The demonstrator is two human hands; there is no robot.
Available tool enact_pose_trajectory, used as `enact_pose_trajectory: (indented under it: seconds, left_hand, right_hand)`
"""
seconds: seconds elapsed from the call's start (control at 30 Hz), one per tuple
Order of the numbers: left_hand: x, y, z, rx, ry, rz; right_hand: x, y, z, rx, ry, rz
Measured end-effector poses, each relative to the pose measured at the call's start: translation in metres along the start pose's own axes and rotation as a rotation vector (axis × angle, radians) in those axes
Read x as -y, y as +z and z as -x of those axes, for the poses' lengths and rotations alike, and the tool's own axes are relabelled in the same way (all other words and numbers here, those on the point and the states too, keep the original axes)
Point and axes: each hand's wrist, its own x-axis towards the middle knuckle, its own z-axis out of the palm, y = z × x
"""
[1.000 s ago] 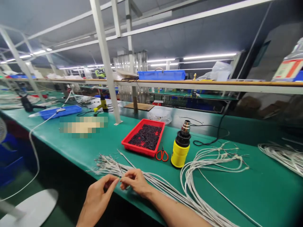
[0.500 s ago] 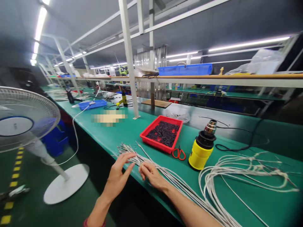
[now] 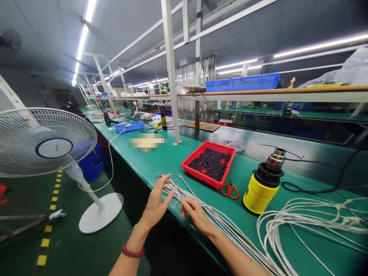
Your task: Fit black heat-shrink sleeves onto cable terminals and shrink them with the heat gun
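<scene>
A bundle of thin white cables [image 3: 227,227] lies along the front edge of the green bench, its stripped ends fanned out at the left. Over those ends is my left hand [image 3: 157,202], fingers stretched and thumb apart, touching or just above the strands; nothing shows in its grasp. My right hand [image 3: 198,217] is closed in a pinch at the bundle's near side, apparently on one cable, though the fingers hide most of it. Behind the bundle stands a red tray [image 3: 186,167] of small black pieces [image 3: 211,163]. Red-handled scissors [image 3: 230,190] lie against its corner.
A yellow heat gun [image 3: 260,191] stands nozzle up right of the scissors. More coiled white cables [image 3: 287,214] spread at the right. A white pedestal fan [image 3: 54,147] is left of the bench. A shelf post [image 3: 171,76] rises from the bench behind the tray.
The view has turned left, so the bench things sit further right. My left hand's fingers have lifted and straightened a little; my right hand keeps its pinch.
</scene>
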Motion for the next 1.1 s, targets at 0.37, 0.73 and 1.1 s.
enact_pose_trajectory:
  seconds: [0.37,0.73,1.1]
  left_hand:
    - [-0.026,0.005,-0.015,0.247,0.026,-0.126]
    - [-0.053,0.041,0.004,0.222,0.365,-0.316]
    - [-0.034,0.026,-0.002,0.063,-0.495,0.26]
  right_hand:
    - [0.0,0.004,0.006,-0.12,-0.07,0.292]
    - [-0.009,-0.009,0.002,-0.305,-0.099,0.397]
    - [-0.003,-0.006,0.006,-0.4,-0.228,0.555]
